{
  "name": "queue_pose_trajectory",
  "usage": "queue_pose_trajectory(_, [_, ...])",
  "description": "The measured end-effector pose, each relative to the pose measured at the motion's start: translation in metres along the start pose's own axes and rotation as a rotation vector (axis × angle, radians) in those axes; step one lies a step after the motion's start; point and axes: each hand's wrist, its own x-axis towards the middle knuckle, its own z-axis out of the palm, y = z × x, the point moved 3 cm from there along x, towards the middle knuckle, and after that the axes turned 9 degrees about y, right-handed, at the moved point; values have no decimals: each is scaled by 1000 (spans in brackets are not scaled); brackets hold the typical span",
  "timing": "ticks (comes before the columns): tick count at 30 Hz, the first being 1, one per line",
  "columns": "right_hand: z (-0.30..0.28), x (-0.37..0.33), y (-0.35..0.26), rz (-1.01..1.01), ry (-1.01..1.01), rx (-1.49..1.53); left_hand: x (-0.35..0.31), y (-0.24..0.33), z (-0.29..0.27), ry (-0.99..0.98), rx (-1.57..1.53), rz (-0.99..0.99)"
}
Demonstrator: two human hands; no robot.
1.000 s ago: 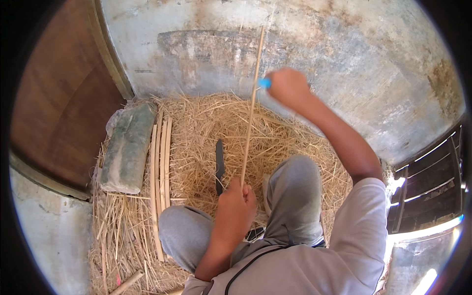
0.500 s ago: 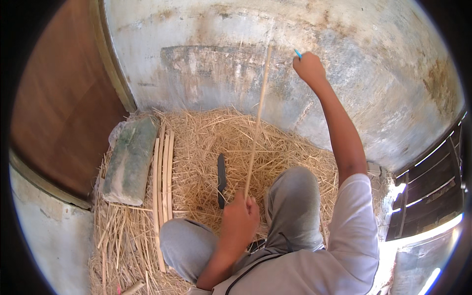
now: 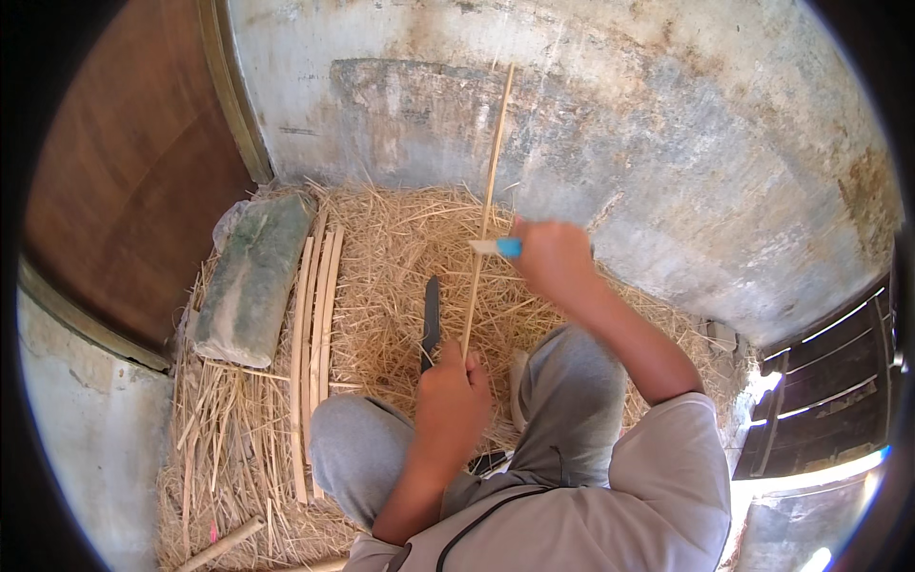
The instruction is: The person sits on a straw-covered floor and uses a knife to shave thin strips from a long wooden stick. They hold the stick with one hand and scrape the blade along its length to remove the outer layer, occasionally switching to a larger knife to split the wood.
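Observation:
A long thin bamboo strip (image 3: 492, 176) rises from my left hand (image 3: 452, 391), whose fingers are closed around its lower end in front of my knees. Its far end stands before the stained wall. My right hand (image 3: 555, 257) is closed on a small knife (image 3: 496, 247) with a blue handle; the pale blade lies across the strip at about mid-length. Whether the blade touches the strip, I cannot tell. On the straw just beyond my left hand lies a dark, long, knife-shaped tool (image 3: 431, 319), its near end partly hidden by the hand.
Straw (image 3: 391, 248) covers the floor. Left of my knee several split bamboo strips (image 3: 310, 334) lie side by side, next to a greenish stone block (image 3: 253, 286). A brown door (image 3: 133, 172) stands at the left, a weathered wall (image 3: 648, 143) ahead. A short pole (image 3: 224, 543) lies at lower left.
My right hand has come down and nearer from high by the wall, bringing the knife to the strip. My left hand keeps its grip; the view has shifted slightly.

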Motion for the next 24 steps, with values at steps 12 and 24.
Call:
queue_pose_trajectory(12, [0,25,13,73,-32,-148,-5,0,0,-25,56,-29])
queue_pose_trajectory(24, [-12,76,56,236,-9,-265,-13,-4,8,-35,59,7])
